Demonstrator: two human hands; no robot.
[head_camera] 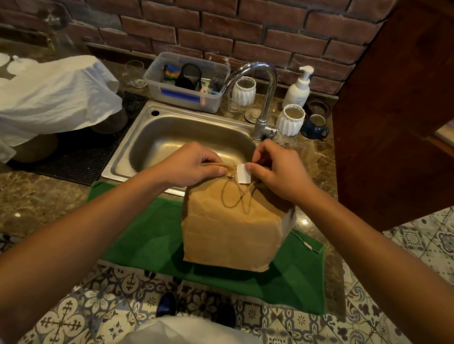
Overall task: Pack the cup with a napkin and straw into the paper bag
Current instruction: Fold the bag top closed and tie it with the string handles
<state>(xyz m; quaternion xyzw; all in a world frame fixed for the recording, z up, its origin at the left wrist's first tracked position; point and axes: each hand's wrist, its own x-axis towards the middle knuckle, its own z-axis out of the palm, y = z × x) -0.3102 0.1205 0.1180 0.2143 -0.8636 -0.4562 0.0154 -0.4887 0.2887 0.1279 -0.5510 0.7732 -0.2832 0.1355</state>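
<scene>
Brown marble-patterned surface (pixel 23 199) with inset steel sink (pixel 141 124), several items resting on it.

A green towel (pixel 144 236) lies at the front edge, overhanging it; the paper bag (pixel 228 233) stands upright on the towel. Left: a black ridged mat (pixel 83 155) beside the sink. Behind the sink: a clear plastic tub (pixel 183 95), a glass (pixel 133 73), two white ribbed pots (pixel 290 119) (one behind the tap), a pump bottle (pixel 298 91) and a blue mug (pixel 315 127).

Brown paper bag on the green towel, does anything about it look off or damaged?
Nothing looks damaged. The brown paper bag stands upright on the green towel, top folded shut, both hands pinching the fold, a white sticker at the fold with one corner sticking up. Its contents are hidden.
</scene>
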